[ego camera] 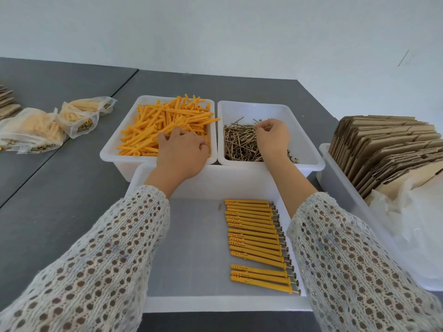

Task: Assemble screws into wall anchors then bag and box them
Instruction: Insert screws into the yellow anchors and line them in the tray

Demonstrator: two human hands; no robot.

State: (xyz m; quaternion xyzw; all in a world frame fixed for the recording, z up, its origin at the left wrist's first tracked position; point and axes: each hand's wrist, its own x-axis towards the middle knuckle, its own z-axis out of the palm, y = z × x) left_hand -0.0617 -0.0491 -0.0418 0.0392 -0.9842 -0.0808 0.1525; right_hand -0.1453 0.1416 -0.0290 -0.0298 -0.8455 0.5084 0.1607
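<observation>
my right hand point(272, 137) pinches a screw point(259, 121); my left hand point(182, 153) curls into the anchors point(167, 123).
screw pile point(242, 142) at seven o'clock of my right fingertips; whether the left grips an anchor, i cannot tell.

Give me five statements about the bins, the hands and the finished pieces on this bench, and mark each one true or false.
1. The left hand reaches into the white plastic bin of loose orange wall anchors. True.
2. The right hand rests on the flattened brown cardboard boxes. False: it is over the white plastic bin of brass-coloured screws, fingers pinched at the pile.
3. The row of assembled orange anchors with screws lies in the near white tray. True.
4. The clear filled plastic bags sit right of the bins. False: they lie on the left.
5. The screw bin stands left of the anchor bin. False: it stands to its right.
</observation>
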